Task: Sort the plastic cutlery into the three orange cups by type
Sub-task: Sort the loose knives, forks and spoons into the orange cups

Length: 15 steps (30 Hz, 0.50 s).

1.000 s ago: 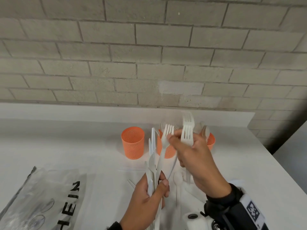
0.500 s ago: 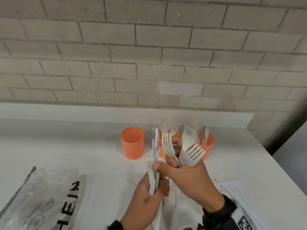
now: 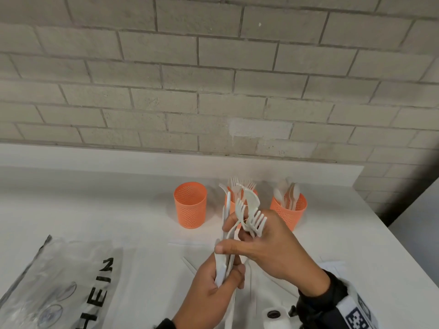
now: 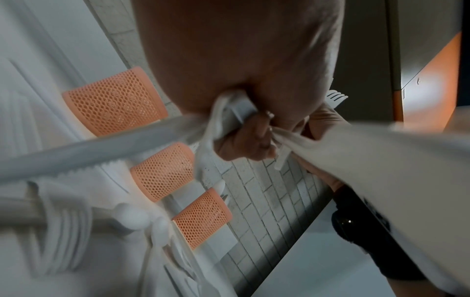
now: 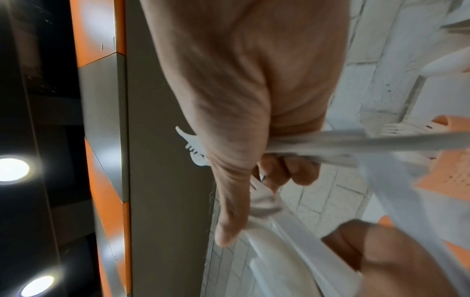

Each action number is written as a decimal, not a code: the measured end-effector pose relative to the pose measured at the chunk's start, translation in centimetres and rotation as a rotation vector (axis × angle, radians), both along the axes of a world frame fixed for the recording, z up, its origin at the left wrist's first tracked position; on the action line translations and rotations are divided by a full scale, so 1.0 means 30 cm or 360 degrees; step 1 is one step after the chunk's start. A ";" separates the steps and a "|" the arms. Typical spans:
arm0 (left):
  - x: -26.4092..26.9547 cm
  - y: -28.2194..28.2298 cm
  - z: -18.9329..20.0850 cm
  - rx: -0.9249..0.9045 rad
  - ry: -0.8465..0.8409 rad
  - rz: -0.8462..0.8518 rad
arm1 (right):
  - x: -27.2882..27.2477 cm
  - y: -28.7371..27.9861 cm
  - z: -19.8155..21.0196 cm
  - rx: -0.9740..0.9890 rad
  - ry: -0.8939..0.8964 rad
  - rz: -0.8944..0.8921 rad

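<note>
Three orange mesh cups stand in a row on the white counter: the left cup (image 3: 190,205) looks empty, the middle cup (image 3: 230,201) holds forks, the right cup (image 3: 290,210) holds spoons. My left hand (image 3: 213,288) grips a bundle of white plastic knives (image 3: 225,233) upright by their handles. My right hand (image 3: 268,245) holds several white forks (image 3: 254,219) between curled fingers, and its thumb and forefinger reach across onto the bundle just above the left hand. In the left wrist view the cups (image 4: 162,172) lie beyond a serrated knife (image 4: 84,154).
A clear plastic bag (image 3: 59,281) with black lettering lies at the front left of the counter (image 3: 95,210). More white cutlery and wrappers (image 3: 261,290) lie on the counter under my hands. A brick wall (image 3: 213,91) rises behind; the counter ends at right.
My right hand has come down from above the bundle with its forks, tilting them to the right, and its thumb and forefinger now touch the bundle. The left hand stayed put.
</note>
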<state>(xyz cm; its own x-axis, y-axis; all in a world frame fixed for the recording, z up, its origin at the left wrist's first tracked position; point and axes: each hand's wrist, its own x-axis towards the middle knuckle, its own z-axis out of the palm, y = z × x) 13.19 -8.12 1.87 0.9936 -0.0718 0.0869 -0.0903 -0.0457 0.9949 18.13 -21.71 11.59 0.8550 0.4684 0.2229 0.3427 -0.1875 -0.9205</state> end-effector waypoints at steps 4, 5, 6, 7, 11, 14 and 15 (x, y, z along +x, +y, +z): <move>-0.008 0.005 -0.005 -0.0031 0.0050 0.0026 | 0.018 -0.011 0.005 0.0058 -0.0097 -0.0022; -0.007 0.007 -0.003 -0.0031 0.0056 0.0029 | 0.027 -0.014 0.007 0.0111 -0.0136 -0.0093; -0.007 0.009 -0.001 -0.0020 0.0060 0.0027 | 0.038 -0.019 0.009 0.0178 -0.0165 -0.0167; -0.006 0.011 0.000 -0.0015 0.0060 0.0025 | 0.050 -0.022 0.016 0.0235 -0.0205 -0.0232; -0.001 0.027 -0.004 -0.0051 0.0056 0.0056 | 0.124 -0.053 0.090 0.0454 -0.0306 -0.0414; 0.004 0.055 -0.024 -0.0101 0.0103 0.0154 | 0.216 -0.080 0.140 0.0658 -0.0316 -0.0452; 0.006 0.066 -0.028 -0.0119 0.0106 0.0190 | 0.252 -0.082 0.148 0.0715 -0.0317 -0.0474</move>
